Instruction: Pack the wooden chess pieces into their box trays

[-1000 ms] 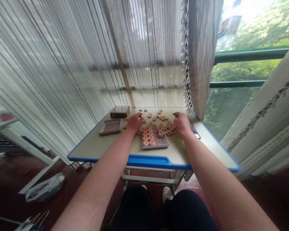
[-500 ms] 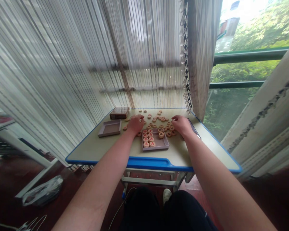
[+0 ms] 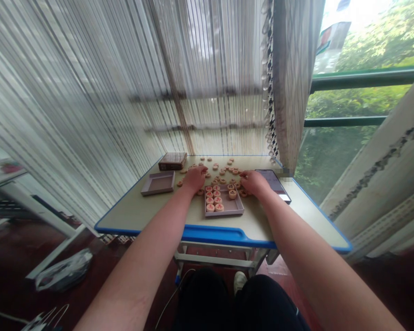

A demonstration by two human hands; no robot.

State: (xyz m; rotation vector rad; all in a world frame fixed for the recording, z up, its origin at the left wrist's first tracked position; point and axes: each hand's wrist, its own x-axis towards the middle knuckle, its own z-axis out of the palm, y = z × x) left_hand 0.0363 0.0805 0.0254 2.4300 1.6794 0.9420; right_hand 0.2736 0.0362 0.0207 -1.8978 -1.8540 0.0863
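Note:
My left hand (image 3: 195,179) hovers low over the loose round Chinese chess pieces (image 3: 222,172), its fingers bent and slightly apart; no piece shows in it. On the right, my right hand (image 3: 254,182) reaches down to pieces beside the lidless box (image 3: 233,209), touching or just above them, thumb and forefinger apart. What lies under its palm is hidden. Red-marked pieces (image 3: 209,200) stand in two columns along the box's left side. A few dark-marked pieces (image 3: 232,194) sit in its upper right part.
An empty shallow tray (image 3: 158,184) lies on the left, with a brown box (image 3: 173,161) behind it. A phone (image 3: 275,184) lies right of my right hand. The table (image 3: 131,210) has a raised blue edge; curtains (image 3: 207,105) hang behind.
My right hand has moved left and down onto the pieces, uncovering more of the phone. My left hand stays about where it was. The view has shifted slightly.

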